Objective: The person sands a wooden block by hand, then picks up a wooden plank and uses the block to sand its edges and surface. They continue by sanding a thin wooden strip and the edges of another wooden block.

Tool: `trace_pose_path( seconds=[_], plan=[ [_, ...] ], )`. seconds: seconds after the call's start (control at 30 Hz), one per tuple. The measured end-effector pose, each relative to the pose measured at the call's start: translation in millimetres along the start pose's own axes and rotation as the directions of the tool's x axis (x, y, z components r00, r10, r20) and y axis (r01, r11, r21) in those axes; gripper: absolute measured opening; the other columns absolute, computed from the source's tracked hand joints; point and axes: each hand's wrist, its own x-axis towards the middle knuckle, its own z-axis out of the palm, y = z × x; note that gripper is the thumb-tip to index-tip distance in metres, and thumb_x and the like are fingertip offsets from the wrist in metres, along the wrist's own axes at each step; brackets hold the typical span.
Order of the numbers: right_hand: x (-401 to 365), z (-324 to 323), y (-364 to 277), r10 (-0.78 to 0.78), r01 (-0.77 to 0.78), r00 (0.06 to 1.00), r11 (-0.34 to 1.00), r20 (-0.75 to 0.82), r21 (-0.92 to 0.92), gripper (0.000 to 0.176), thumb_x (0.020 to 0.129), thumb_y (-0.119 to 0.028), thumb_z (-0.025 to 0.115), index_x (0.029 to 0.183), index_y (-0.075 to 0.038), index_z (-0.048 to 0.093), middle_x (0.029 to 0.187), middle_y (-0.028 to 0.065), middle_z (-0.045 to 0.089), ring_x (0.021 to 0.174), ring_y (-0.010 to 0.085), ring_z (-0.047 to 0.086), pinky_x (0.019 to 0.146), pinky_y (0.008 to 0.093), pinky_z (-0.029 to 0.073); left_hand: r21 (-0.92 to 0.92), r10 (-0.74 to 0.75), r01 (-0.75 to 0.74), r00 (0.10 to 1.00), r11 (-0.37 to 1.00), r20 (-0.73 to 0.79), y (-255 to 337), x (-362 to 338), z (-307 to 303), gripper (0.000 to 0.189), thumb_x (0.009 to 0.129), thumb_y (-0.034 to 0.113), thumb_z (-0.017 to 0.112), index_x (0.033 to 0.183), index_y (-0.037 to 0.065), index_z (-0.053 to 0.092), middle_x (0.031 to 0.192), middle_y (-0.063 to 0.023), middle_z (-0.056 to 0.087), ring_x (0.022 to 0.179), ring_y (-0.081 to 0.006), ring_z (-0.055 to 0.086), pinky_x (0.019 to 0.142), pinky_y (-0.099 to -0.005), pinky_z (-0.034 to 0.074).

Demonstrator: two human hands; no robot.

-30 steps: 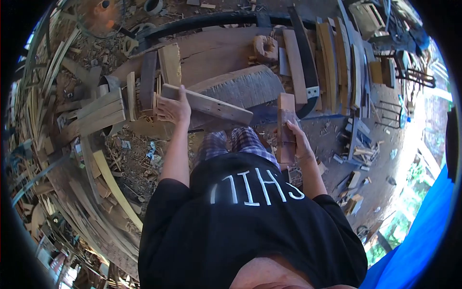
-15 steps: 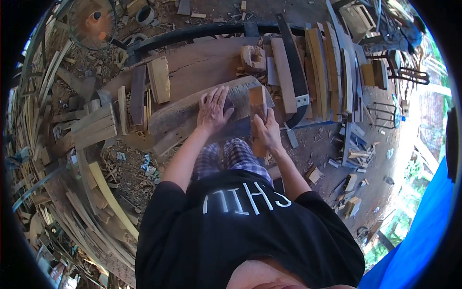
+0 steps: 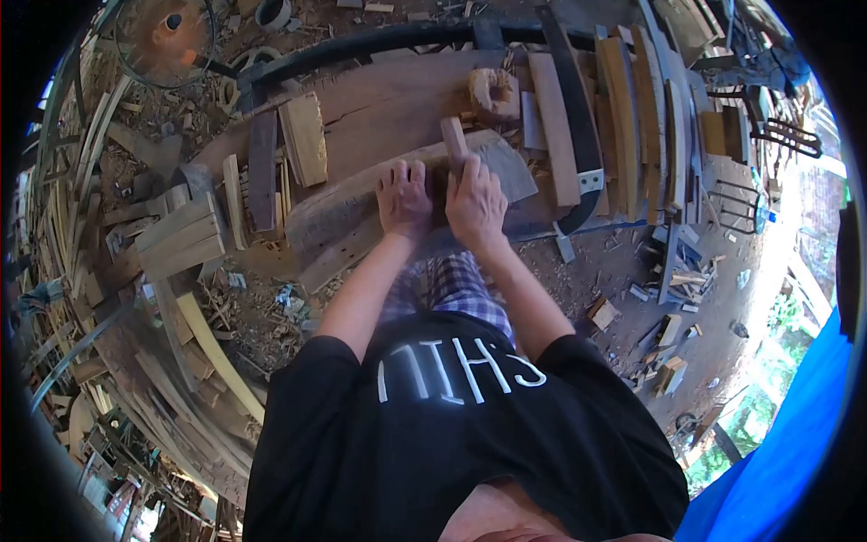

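My right hand (image 3: pixel 475 200) is closed around a short reddish wooden block (image 3: pixel 453 139) that stands upright on a rough grey slab (image 3: pixel 348 206). My left hand (image 3: pixel 403 198) lies flat on the slab just left of the block, fingers spread, close against the right hand. The slab lies across a wide brown plank (image 3: pixel 388 99). A lighter plank (image 3: pixel 336 257) leans out from under the slab's near edge.
A carved wooden chunk (image 3: pixel 493 93) sits beyond the block. Long boards (image 3: pixel 632 108) lie stacked on the right, short offcuts (image 3: pixel 302 135) and planks (image 3: pixel 181 230) on the left. A black pipe (image 3: pixel 388 38) runs along the back. Chips and scraps litter the dirt ground (image 3: pixel 623 271).
A second ago each hand held a board in the air. The left one laid its board down and pressed onto the slab; the right brought the block up onto the slab beside it.
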Motion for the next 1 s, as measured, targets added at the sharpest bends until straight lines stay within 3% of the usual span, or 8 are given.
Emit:
trace_pose_path(
  seconds=[0.13,0.27,0.33,0.43,0.57,0.67,0.87,1.0],
  plan=[
    [-5.2,-5.1,8.5,-0.092,0.092,0.996,0.995,-0.008,-0.046,0.027,0.086,-0.020,0.057,0.106,-0.004,0.047,0.089,0.0152,0.057,0.085,0.0350,0.058,0.070,0.0467,0.048,-0.056,-0.012,0.009,0.998,0.998,-0.060,-0.9,0.8,-2.4,0.014,0.088,0.023,0.050,0.096,0.012,0.054,0.099,-0.0118,0.053,0.096,-0.0317,0.051,0.082,-0.0460,0.041],
    [-36.6,-1.5,13.1,-0.009,0.010,0.999,1.000,0.046,-0.005,0.031,0.085,-0.019,0.059,0.109,-0.003,0.047,0.089,0.0166,0.058,0.084,0.0356,0.058,0.070,0.0459,0.049,-0.048,-0.059,0.058,0.998,0.997,-0.018,5.4,3.2,-6.8,0.014,0.087,0.020,0.050,0.098,0.011,0.053,0.100,-0.0119,0.052,0.097,-0.0318,0.050,0.083,-0.0462,0.040],
    [-7.4,7.9,-0.9,0.048,-0.049,0.998,0.998,-0.040,-0.033,0.031,0.084,-0.019,0.060,0.108,-0.003,0.048,0.089,0.0167,0.058,0.085,0.0358,0.058,0.070,0.0459,0.048,-0.020,-0.041,0.041,0.999,0.999,0.016,2.1,4.3,-5.7,0.014,0.088,0.020,0.050,0.098,0.011,0.053,0.100,-0.0125,0.051,0.097,-0.0323,0.049,0.083,-0.0467,0.039],
    [24.9,6.0,-6.2,-0.054,0.052,0.998,0.996,-0.025,-0.066,0.031,0.084,-0.020,0.060,0.107,-0.002,0.048,0.089,0.0165,0.058,0.085,0.0355,0.058,0.070,0.0454,0.049,-0.072,-0.033,0.035,0.999,0.997,0.025,-1.2,3.4,-5.3,0.015,0.091,0.024,0.049,0.098,0.012,0.053,0.101,-0.0126,0.051,0.097,-0.0328,0.049,0.083,-0.0472,0.039],
    [-27.7,6.5,7.1,0.027,-0.028,0.999,0.998,-0.022,-0.054,0.030,0.086,-0.021,0.058,0.107,-0.002,0.048,0.090,0.0168,0.058,0.086,0.0355,0.058,0.071,0.0462,0.048,-0.050,-0.055,0.053,0.998,0.997,-0.044,0.8,8.0,-3.3,0.014,0.089,0.022,0.050,0.099,0.012,0.052,0.103,-0.0130,0.050,0.098,-0.0333,0.049,0.083,-0.0475,0.039],
    [-14.9,6.2,-7.6,0.086,-0.089,0.996,0.992,-0.036,-0.090,0.030,0.087,-0.021,0.058,0.107,-0.002,0.048,0.091,0.0172,0.058,0.087,0.0356,0.059,0.071,0.0465,0.048,-0.089,-0.092,0.099,0.992,0.991,0.080,4.0,4.6,-9.4,0.014,0.087,0.019,0.050,0.099,0.011,0.052,0.106,-0.0130,0.049,0.099,-0.0334,0.048,0.084,-0.0473,0.039],
    [14.5,11.0,-7.2,-0.030,0.025,0.997,0.998,-0.076,-0.066,0.031,0.089,-0.023,0.056,0.109,-0.002,0.047,0.092,0.0189,0.059,0.086,0.0387,0.058,0.071,0.0513,0.045,-0.075,-0.088,0.093,0.994,0.993,0.063,0.7,7.2,-8.3,0.016,0.092,0.024,0.048,0.100,0.011,0.052,0.104,-0.0136,0.050,0.098,-0.0336,0.048,0.083,-0.0470,0.038],
    [-22.9,3.6,1.0,0.090,-0.087,0.995,0.995,0.053,-0.058,0.034,0.083,-0.019,0.061,0.109,-0.002,0.047,0.092,0.0172,0.058,0.088,0.0361,0.059,0.072,0.0473,0.048,-0.103,-0.119,0.122,0.992,0.987,0.032,0.9,12.3,-4.6,0.024,0.082,0.025,0.059,0.100,0.010,0.052,0.100,-0.0128,0.050,0.099,-0.0339,0.048,0.083,-0.0473,0.038]
  ],
)
